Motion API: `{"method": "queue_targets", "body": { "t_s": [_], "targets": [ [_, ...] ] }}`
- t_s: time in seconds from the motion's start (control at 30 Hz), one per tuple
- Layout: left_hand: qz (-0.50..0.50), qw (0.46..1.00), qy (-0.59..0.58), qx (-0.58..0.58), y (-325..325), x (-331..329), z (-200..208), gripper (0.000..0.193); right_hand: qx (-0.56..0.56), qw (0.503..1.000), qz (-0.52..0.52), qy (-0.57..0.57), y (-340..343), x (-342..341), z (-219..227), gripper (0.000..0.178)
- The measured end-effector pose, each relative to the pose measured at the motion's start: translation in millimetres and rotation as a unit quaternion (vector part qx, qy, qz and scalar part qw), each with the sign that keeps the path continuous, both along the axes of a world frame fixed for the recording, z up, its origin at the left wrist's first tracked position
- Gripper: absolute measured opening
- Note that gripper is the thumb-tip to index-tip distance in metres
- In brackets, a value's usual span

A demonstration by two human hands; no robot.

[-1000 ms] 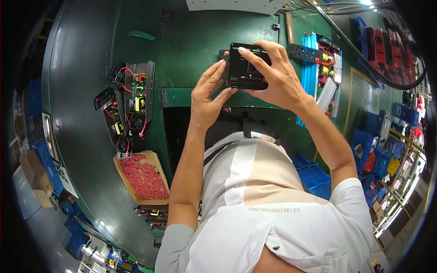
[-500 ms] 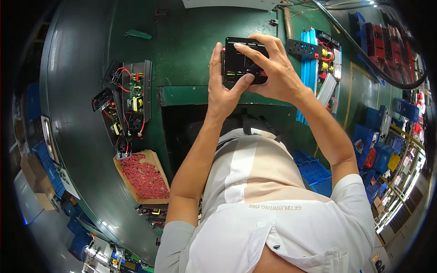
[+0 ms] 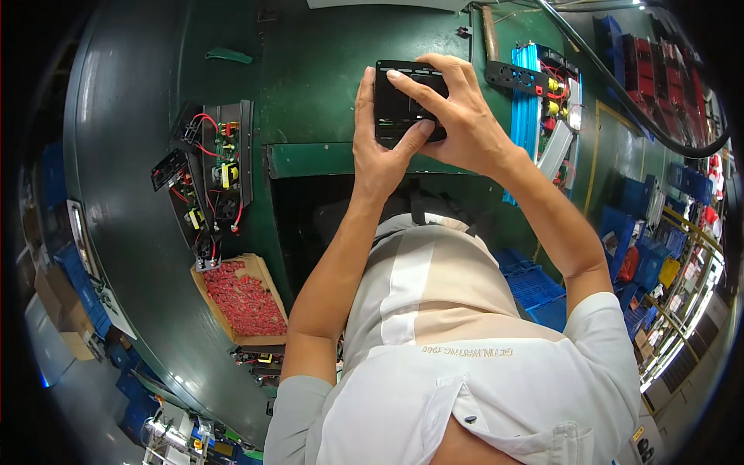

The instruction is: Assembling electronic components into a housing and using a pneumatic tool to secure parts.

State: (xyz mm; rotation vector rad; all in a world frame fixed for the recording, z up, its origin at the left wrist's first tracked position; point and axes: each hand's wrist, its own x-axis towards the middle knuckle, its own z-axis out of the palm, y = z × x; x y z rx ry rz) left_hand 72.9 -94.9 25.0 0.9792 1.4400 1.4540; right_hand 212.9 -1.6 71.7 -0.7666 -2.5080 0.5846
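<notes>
At the left of the frame, two opened electronic units (image 3: 225,174) with dark housings, red wires and exposed circuit parts lie side by side on the dark green bench (image 3: 318,93). Just below them sits a shallow cardboard tray (image 3: 268,280) spread with small red parts (image 3: 242,302), and a flat green strip (image 3: 229,55) lies toward the upper left. At the upper centre, the left hand (image 3: 377,164) is partly closed on a black box-like piece (image 3: 395,105), its fingers straight along the left edge and its thumb across the lower face. The right hand (image 3: 473,120) is curved around the right side of the same piece, one finger reaching across its upper face; its thumb is hidden. Right of that hand, a black panel with two fan openings (image 3: 515,79) overlaps a blue-finned unit (image 3: 525,128). Blue crates (image 3: 535,288) stand at the lower right, and a thick black cable (image 3: 601,77) curves through the upper right.
</notes>
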Motion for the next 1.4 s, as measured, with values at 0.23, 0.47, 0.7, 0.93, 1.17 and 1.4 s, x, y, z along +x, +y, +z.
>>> {"method": "queue_targets", "body": {
  "t_s": [0.23, 0.47, 0.7, 0.93, 1.17, 1.4],
  "targets": [
    [0.03, 0.996, -0.082, -0.014, 4.4, 7.2, 2.4, 0.087, -0.011, 1.0, 0.001, 0.007, 1.1, 2.3, 0.2, 0.095],
    [0.036, 0.995, -0.096, -0.01, 5.9, 10.0, 10.2, 0.085, -0.024, 0.999, 0.008, 0.024, 4.7, 4.8, -1.5, 0.095],
    [0.033, 0.995, -0.091, -0.013, 5.9, 11.0, 15.1, 0.083, -0.026, 0.999, 0.003, 0.022, 4.4, 6.5, -3.1, 0.093],
    [0.048, 0.996, -0.072, -0.009, 6.9, 14.5, 17.0, 0.085, -0.271, 0.947, 0.03, 0.169, 15.7, 26.7, 17.1, 0.1],
    [0.046, 0.993, -0.103, -0.016, 3.9, 16.5, 23.7, 0.082, -0.548, 0.756, -0.151, 0.325, -0.3, 37.3, -26.1, 0.041],
    [0.05, 0.99, -0.132, -0.023, 5.5, 18.2, 17.5, 0.078, -0.514, 0.776, -0.164, 0.327, 1.2, 27.8, -42.0, 0.033]
  ]
}}
